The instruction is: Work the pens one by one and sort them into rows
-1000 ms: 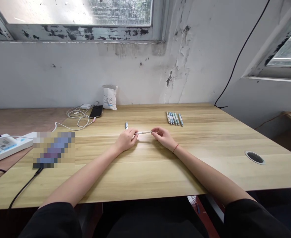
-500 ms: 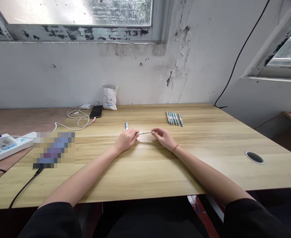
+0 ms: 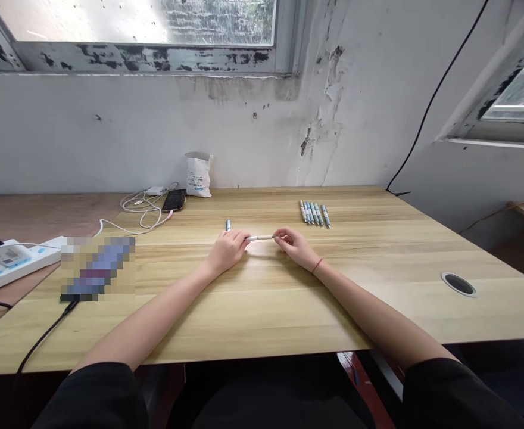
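A slim pale pen (image 3: pixel 261 237) lies level between my two hands, just above the wooden table. My left hand (image 3: pixel 228 249) is closed on its left end, fingers curled over it. The thumb and fingertips of my right hand (image 3: pixel 294 245) pinch the other end, where a dark tip shows. Just beyond my left hand, a blue pen (image 3: pixel 228 224) rests on the table, its lower part hidden by the hand. Farther back to the right, several pens (image 3: pixel 311 213) lie side by side in a row, with one pen (image 3: pixel 325 216) slightly apart at the right end.
A white pouch (image 3: pixel 198 174) stands against the wall beside a dark phone (image 3: pixel 174 200) with a looped white cable (image 3: pixel 143 205). At left are a blurred-out device (image 3: pixel 99 269) and a white power strip (image 3: pixel 43 255). A round cable hole (image 3: pixel 458 284) opens at right.
My right hand has shifted very slightly to the right, and a little more of the pen's right end shows. Both hands keep their grip on it.
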`<action>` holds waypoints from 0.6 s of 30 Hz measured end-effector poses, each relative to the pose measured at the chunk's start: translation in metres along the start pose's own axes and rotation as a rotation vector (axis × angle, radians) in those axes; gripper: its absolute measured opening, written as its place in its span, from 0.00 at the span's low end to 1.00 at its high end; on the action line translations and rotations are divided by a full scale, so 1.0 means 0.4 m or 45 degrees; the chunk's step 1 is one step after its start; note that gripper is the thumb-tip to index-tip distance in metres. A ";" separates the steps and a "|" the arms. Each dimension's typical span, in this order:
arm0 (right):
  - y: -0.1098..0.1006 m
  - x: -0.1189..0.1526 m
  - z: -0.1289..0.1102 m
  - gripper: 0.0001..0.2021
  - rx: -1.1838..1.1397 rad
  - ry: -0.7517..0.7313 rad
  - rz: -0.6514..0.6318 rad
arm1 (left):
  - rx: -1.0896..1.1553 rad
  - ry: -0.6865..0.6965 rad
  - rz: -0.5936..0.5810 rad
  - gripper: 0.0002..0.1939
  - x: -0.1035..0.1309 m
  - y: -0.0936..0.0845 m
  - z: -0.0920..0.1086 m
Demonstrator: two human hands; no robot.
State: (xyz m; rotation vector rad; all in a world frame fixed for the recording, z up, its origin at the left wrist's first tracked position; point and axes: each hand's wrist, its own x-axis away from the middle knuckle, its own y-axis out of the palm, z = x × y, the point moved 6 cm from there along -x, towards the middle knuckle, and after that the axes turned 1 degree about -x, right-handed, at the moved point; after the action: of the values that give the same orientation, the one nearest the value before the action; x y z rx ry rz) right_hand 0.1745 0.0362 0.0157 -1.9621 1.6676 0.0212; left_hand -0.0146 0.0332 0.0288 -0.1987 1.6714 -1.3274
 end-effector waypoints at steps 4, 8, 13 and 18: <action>0.007 0.001 -0.012 0.15 0.175 -0.037 -0.016 | 0.008 0.006 0.008 0.09 -0.001 -0.001 0.002; 0.009 0.003 -0.018 0.13 0.191 -0.112 -0.011 | 0.003 0.011 0.005 0.09 -0.001 -0.002 0.004; 0.015 0.002 -0.014 0.14 0.394 -0.125 -0.095 | 0.012 0.009 -0.032 0.10 -0.001 0.001 0.006; 0.012 0.004 -0.023 0.09 0.423 -0.184 -0.078 | 0.014 0.010 -0.027 0.10 -0.001 0.000 0.007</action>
State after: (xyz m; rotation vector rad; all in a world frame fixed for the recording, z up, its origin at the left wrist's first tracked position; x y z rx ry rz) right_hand 0.1674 0.0305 0.0210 -1.7175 1.4161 -0.1262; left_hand -0.0124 0.0316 0.0293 -0.2056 1.6728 -1.3541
